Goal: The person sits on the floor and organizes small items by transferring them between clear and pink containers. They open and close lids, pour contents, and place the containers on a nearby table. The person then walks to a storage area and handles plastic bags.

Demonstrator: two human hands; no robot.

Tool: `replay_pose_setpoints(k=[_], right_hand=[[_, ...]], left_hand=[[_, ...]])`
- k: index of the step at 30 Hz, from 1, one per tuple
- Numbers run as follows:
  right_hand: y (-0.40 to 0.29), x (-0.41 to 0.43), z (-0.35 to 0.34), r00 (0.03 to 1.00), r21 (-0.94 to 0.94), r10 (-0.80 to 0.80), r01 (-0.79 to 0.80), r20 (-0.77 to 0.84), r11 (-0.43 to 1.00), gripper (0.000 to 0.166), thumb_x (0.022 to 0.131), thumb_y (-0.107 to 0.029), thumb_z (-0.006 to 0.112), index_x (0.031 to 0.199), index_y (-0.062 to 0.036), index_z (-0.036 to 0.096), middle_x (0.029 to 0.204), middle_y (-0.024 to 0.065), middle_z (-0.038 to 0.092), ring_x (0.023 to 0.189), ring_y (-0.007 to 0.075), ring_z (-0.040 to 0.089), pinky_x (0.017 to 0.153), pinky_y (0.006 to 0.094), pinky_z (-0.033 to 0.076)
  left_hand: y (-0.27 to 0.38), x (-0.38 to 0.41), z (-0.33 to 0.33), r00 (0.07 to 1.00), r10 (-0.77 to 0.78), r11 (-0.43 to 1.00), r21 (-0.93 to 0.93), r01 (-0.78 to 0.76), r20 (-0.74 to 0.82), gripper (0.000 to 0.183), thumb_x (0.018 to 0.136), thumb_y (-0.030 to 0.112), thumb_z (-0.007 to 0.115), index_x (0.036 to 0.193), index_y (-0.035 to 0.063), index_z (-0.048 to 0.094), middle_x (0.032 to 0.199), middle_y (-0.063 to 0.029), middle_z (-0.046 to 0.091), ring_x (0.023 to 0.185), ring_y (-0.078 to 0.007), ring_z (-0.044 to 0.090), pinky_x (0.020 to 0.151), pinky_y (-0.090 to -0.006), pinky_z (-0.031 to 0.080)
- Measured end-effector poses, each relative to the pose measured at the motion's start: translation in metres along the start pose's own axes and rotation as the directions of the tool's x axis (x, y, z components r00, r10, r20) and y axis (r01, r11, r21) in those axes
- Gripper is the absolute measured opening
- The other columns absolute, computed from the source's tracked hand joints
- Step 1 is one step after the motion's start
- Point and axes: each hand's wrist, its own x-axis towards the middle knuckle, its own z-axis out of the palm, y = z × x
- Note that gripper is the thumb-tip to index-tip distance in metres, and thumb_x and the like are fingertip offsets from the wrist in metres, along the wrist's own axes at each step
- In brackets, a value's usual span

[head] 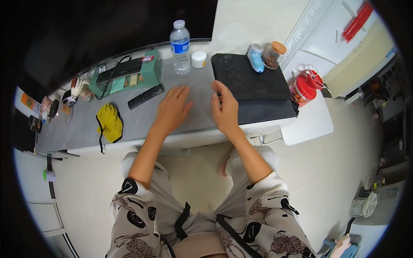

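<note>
Over the grey cabinet top (pixel 138 121), my left hand (pixel 173 105) is slightly blurred, with its thumb apart from its fingers and nothing held. My right hand (pixel 225 106) hangs beside it near the black pad's edge, palm turned inward, fingers apart and empty. Left of my left hand lies a black remote control (pixel 146 96). A yellow cloth item with black trim and cord (pixel 109 123) rests farther left. Behind the hands stand a capped clear plastic water bottle (pixel 180 51) and a white lidded jar (pixel 198 59). The black pad (pixel 251 77) lies at the right.
A green organizer box (pixel 150 69) stands at the back left, below a large black screen (pixel 113 25). Several jars line the left end. A light blue handheld device (pixel 256 58) and a cork-lidded glass jar (pixel 273 55) stand on the pad. A red container (pixel 303 90) is at the right.
</note>
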Motion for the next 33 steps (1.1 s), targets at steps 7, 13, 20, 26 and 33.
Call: replay_pose_setpoints(k=[7,13,20,26,33], right_hand=[[0.007,0.003,-0.002,0.998,0.047,0.063,-0.064,0.003,0.997,0.029,0.086,-0.004,0.052,0.114,0.0039,0.053,0.106,0.0189,0.061,0.093,0.0303,0.061,0.075,0.0355,0.051],[0.011,0.001,-0.002,0.994,0.072,0.106,-0.103,-0.036,0.992,0.023,0.083,-0.003,0.054,0.105,0.0034,0.057,0.096,0.0175,0.063,0.087,0.0317,0.061,0.075,0.0382,0.048],[0.021,0.009,-0.029,0.98,0.042,0.174,-0.17,-0.094,0.984,0.018,0.082,-0.004,0.054,0.098,0.0023,0.058,0.089,0.0167,0.063,0.083,0.032,0.06,0.074,0.0389,0.047],[0.02,0.022,-0.05,0.96,0.035,0.239,-0.237,-0.144,0.971,0.015,0.081,-0.003,0.053,0.095,0.0005,0.059,0.086,0.0152,0.062,0.079,0.0309,0.059,0.072,0.039,0.047],[0.023,0.027,-0.063,0.973,-0.121,0.127,-0.152,-0.19,0.981,0.015,0.08,-0.003,0.055,0.094,0.0009,0.059,0.085,0.015,0.061,0.079,0.0307,0.057,0.071,0.0389,0.047]], left_hand=[[0.025,-0.004,-0.013,0.992,0.076,0.985,0.16,-0.06,-0.098,0.051,0.076,0.014,0.07,0.123,0.0091,0.051,0.126,-0.016,0.048,0.115,-0.0365,0.046,0.093,-0.0392,0.042],[0.014,-0.003,-0.018,0.996,0.028,0.997,0.069,-0.034,0.09,0.042,0.076,0.008,0.066,0.116,0.007,0.052,0.109,-0.017,0.048,0.102,-0.0371,0.047,0.087,-0.0412,0.042],[0.042,0.062,0.001,0.99,0.131,0.988,-0.089,-0.126,0.055,0.037,0.079,0.006,0.062,0.115,0.0053,0.051,0.108,-0.0182,0.047,0.1,-0.0371,0.046,0.086,-0.0422,0.041],[0.059,0.199,0.074,0.983,0.177,0.984,-0.013,-0.178,-0.053,0.037,0.083,0.013,0.059,0.117,0.0037,0.049,0.109,-0.0203,0.05,0.104,-0.0379,0.048,0.09,-0.0428,0.04],[0.063,0.285,0.148,0.992,0.122,0.991,0.056,-0.123,0.033,0.049,0.079,0.017,0.067,0.12,-0.0007,0.045,0.113,-0.0229,0.05,0.105,-0.0393,0.049,0.088,-0.0446,0.045]])
